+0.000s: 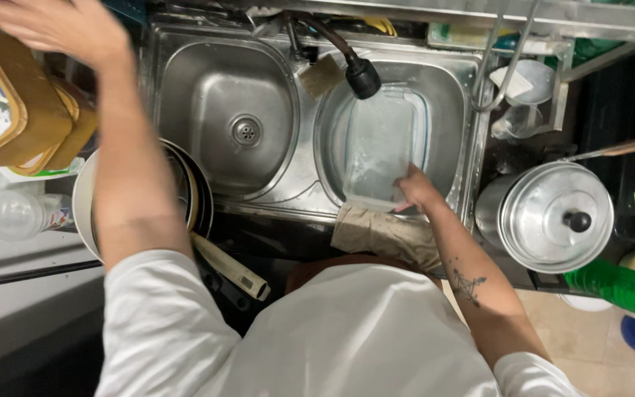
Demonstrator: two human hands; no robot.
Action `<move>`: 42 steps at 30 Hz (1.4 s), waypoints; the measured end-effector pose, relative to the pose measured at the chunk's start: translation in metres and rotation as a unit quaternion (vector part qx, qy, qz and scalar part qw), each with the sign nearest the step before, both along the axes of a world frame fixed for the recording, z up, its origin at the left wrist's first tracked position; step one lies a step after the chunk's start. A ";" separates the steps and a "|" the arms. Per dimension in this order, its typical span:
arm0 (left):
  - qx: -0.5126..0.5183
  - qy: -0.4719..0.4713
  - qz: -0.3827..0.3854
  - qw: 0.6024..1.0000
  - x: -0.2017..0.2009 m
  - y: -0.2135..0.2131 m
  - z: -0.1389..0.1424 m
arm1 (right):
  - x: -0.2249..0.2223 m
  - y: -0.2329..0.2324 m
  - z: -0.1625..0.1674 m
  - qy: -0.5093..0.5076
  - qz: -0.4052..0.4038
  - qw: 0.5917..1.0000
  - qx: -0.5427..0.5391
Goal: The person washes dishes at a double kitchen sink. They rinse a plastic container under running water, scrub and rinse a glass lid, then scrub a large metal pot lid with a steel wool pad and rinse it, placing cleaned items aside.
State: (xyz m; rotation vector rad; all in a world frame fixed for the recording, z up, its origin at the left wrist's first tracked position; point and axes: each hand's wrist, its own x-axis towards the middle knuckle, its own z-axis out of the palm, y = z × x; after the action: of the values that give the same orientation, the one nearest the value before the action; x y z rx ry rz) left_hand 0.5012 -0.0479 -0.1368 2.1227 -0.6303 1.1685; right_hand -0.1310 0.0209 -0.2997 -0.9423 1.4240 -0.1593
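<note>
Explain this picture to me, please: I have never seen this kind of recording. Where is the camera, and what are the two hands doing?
No machine here: a person wears one camera on the head, looking down at a double steel sink. The right hand grips the near edge of a clear plastic container in the right basin, under the black spray tap. The left hand is raised by a stack of yellow trays, blurred; whether it touches them is unclear. A lidded metal pot stands to the right, a folded cloth on the front edge.

Silver steel sink [299, 158], clear plastic container [380, 143], black spray head [363, 77], beige cloth [384, 234], green bottle [619, 287]
</note>
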 end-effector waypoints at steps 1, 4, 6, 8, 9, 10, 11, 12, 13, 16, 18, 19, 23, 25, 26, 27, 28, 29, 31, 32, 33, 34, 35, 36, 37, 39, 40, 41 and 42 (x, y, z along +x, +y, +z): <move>-0.036 0.013 0.027 0.999 -0.021 -0.005 -0.011 | 0.000 -0.003 0.004 0.007 0.012 1.000 -0.009; -0.118 0.091 -0.141 0.979 -0.111 -0.012 -0.036 | 0.005 -0.022 0.025 0.091 0.068 0.994 -0.002; -0.123 0.147 -0.238 0.952 -0.179 -0.007 -0.052 | 0.006 -0.032 0.044 0.090 0.082 0.992 0.011; -0.132 0.203 -0.332 0.912 -0.246 0.001 -0.071 | 0.003 -0.034 0.065 0.121 0.112 0.986 0.000; -0.163 0.208 -0.383 0.885 -0.274 0.000 -0.081 | 0.003 -0.035 0.075 0.151 0.133 0.979 -0.020; -0.189 0.278 -0.430 0.838 -0.305 0.001 -0.093 | 0.003 -0.034 0.083 0.182 0.154 0.970 -0.037; -0.144 0.378 -0.460 0.791 -0.333 0.004 -0.107 | 0.003 -0.031 0.089 0.201 0.164 0.965 -0.043; -0.141 0.424 -0.477 0.757 -0.362 0.004 -0.121 | 0.003 -0.030 0.094 0.220 0.173 0.959 -0.050; -0.129 0.437 -0.533 0.713 -0.383 0.000 -0.132 | 0.002 -0.030 0.098 0.239 0.182 0.952 -0.059; 0.117 0.693 -0.478 0.527 -0.437 -0.009 -0.156 | 0.001 -0.027 0.099 0.305 0.267 0.890 -0.210; 0.088 0.824 -0.454 0.328 -0.461 -0.015 -0.159 | 0.002 -0.025 0.095 0.343 0.270 0.876 -0.206; 0.070 0.849 -0.439 0.287 -0.469 -0.019 -0.158 | 0.003 -0.025 0.092 0.361 0.271 0.869 -0.205; -0.007 0.868 -0.430 0.246 -0.489 -0.028 -0.156 | 0.007 -0.020 0.082 0.389 0.288 0.842 -0.237; -0.001 0.859 -0.424 0.286 -0.488 -0.024 -0.157 | 0.010 -0.016 0.078 0.401 0.298 0.829 -0.252; 0.000 0.854 -0.420 0.306 -0.486 -0.021 -0.159 | 0.011 -0.014 0.076 0.396 0.303 0.827 -0.261; -0.010 0.843 -0.418 0.338 -0.483 -0.017 -0.161 | 0.013 -0.012 0.075 0.391 0.308 0.824 -0.271; -0.020 0.831 -0.415 0.371 -0.479 -0.010 -0.163 | 0.015 -0.011 0.074 0.386 0.314 0.820 -0.282; -0.031 0.818 -0.410 0.403 -0.475 -0.004 -0.165 | 0.016 -0.010 0.074 0.388 0.313 0.810 -0.311; -0.058 0.829 -0.368 0.417 -0.469 0.005 -0.170 | 0.020 -0.006 0.078 0.388 0.310 0.788 -0.364; -0.072 0.833 -0.348 0.423 -0.466 0.007 -0.171 | 0.021 -0.007 0.083 0.381 0.303 0.796 -0.360; -0.092 0.833 -0.347 0.420 -0.463 0.009 -0.171 | 0.022 -0.009 0.089 0.373 0.295 0.805 -0.355; -0.111 0.834 -0.346 0.415 -0.460 0.011 -0.172 | 0.023 -0.009 0.096 0.365 0.288 0.814 -0.348; -0.129 0.834 -0.345 0.410 -0.460 0.014 -0.172 | 0.023 -0.010 0.103 0.353 0.281 0.823 -0.344; -0.156 0.841 -0.327 0.401 -0.457 0.015 -0.171 | 0.023 -0.013 0.111 0.340 0.273 0.832 -0.342; -0.184 0.846 -0.310 0.392 -0.454 0.014 -0.169 | 0.022 -0.015 0.118 0.329 0.264 0.840 -0.341; -0.219 0.854 -0.290 0.372 -0.453 0.016 -0.163 | 0.018 -0.018 0.126 0.323 0.264 0.848 -0.326; -0.228 0.857 -0.288 0.362 -0.453 0.017 -0.160 | 0.015 -0.018 0.127 0.320 0.264 0.852 -0.319; -0.236 0.860 -0.286 0.351 -0.454 0.016 -0.156 | 0.012 -0.017 0.124 0.292 0.242 0.864 -0.332; -0.235 0.858 -0.289 0.353 -0.455 0.017 -0.152 | 0.005 -0.017 0.119 0.265 0.219 0.874 -0.344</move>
State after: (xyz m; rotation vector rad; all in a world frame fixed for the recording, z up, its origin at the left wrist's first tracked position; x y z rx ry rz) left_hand 0.0461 -0.0304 -0.2892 1.1924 0.1286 -1.3011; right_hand -0.1257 0.0041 -0.1803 -1.9982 1.6282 -0.0651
